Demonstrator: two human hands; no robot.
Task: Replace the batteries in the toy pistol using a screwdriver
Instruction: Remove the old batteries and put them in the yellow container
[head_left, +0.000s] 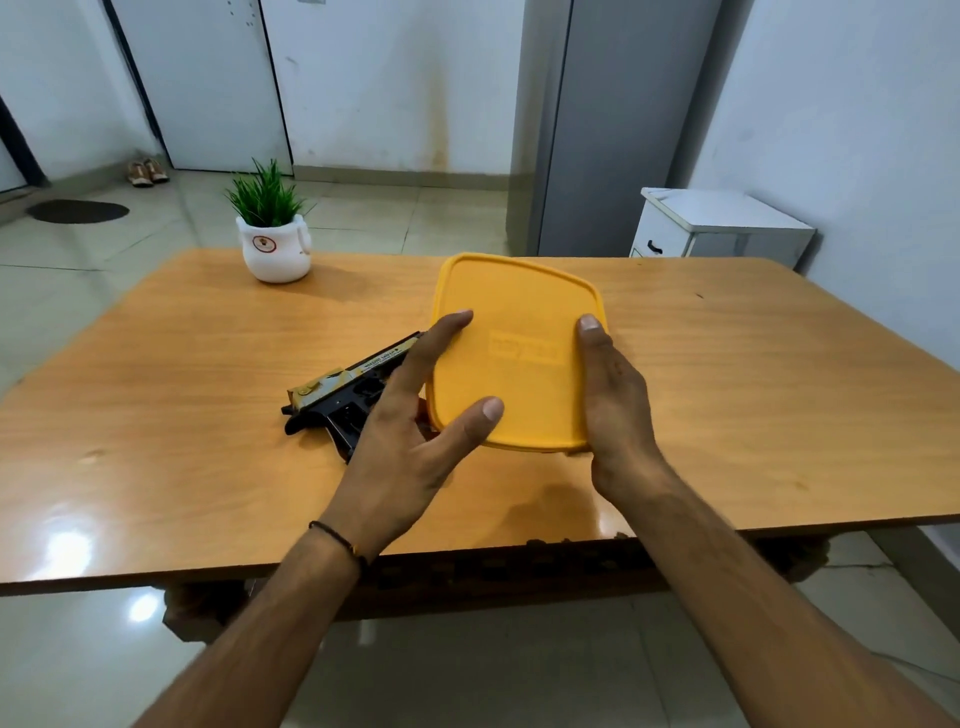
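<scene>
The left hand (410, 441) and the right hand (618, 405) grip the yellow lid (519, 322) by its side edges; the toy pistol (337, 395) lies on the tabletop (182, 389) beside it.

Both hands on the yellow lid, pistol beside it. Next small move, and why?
Probably pry the yellow lid up with the left hand while the right hand steadies it: no screwdriver or batteries show on the table, and the toy pistol lies aside.

Wooden table (182, 415), potted plant (275, 244) near its far edge, white cabinet (722, 228) beyond, shoes (148, 171), dark floor mat (78, 211)
</scene>
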